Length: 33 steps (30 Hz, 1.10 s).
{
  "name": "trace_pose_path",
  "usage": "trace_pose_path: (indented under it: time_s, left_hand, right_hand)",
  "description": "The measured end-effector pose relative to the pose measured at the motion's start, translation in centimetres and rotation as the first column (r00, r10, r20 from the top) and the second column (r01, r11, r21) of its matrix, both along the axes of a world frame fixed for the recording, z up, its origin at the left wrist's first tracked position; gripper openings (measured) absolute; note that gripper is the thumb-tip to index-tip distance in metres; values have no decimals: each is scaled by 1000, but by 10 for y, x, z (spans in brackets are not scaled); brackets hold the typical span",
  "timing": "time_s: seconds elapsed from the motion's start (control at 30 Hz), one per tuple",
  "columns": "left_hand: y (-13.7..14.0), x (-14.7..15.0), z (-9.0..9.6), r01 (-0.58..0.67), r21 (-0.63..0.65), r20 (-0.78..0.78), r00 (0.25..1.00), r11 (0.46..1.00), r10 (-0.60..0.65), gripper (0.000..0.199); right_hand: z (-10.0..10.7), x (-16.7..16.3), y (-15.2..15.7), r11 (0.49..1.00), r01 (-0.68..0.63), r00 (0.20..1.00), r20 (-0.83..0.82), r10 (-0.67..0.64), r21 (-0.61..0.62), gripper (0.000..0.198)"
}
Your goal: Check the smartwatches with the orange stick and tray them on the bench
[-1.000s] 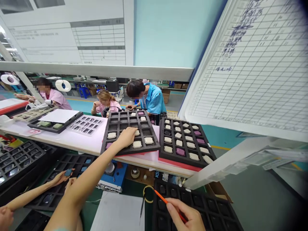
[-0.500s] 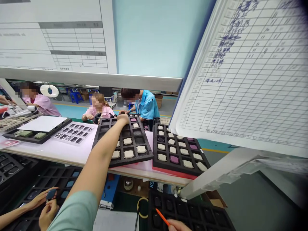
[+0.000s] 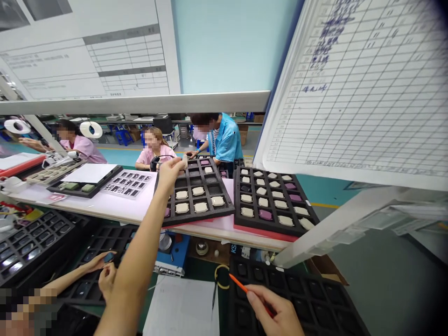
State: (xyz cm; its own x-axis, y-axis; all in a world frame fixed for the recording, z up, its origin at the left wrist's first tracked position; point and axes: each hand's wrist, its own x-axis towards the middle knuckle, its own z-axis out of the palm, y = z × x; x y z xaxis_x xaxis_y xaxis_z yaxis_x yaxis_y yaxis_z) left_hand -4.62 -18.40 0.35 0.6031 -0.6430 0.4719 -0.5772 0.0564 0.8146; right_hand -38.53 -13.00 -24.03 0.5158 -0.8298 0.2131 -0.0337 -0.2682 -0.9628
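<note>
Clock positions taken from the centre of our view. Our left hand [image 3: 171, 173], at 9 o'clock, pinches a cream piece [image 3: 185, 161] at its fingertips, over the far part of a black tray [image 3: 214, 189]; we see further cream pieces seated in that tray's near compartments. Our right hand [image 3: 276, 310], at 5 o'clock, is closed round an orange stick [image 3: 239, 283], tip towards 10 o'clock, above a dark tray [image 3: 310, 298]. At 4 o'clock, a second tray [image 3: 258, 224] bears cream and purple pieces. At 8 o'clock, a co-worker's hands [image 3: 108, 280] hold a blue piece [image 3: 108, 257].
</note>
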Motion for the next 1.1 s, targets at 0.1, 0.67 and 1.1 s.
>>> trace_pose_path:
  time_s: [0.1, 0.67, 1.1]
  left_hand:
    - [75, -50, -51, 137, -459, -429, 831, 878, -354, 40]
    - [185, -174, -162, 105, -457, -886, 35, 883, -463, 31]
    - [189, -186, -154, 141, -428, -882, 149, 893, -446, 32]
  right_hand:
    - [9, -1, -3, 994, -102, 993, -72, 99, -35, 43]
    - [59, 0, 28, 960, -133, 991, -15, 134, -246, 23]
    - [74, -2, 35, 924, -118, 989, 37, 141, -365, 15]
